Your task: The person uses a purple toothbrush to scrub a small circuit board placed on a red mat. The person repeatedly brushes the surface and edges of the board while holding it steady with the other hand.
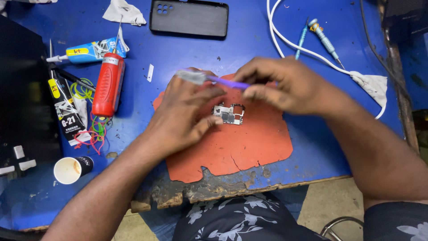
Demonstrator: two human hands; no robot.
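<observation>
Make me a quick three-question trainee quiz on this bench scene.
1. True or false: the circuit board lies on the orange mat.
2. Which hand holds the purple brush? A) left B) right
3. What stands near the table's front-left edge?

Key: 1 true. 2 B, the right hand; the left hand steadies the board. 3 a paper cup.
</observation>
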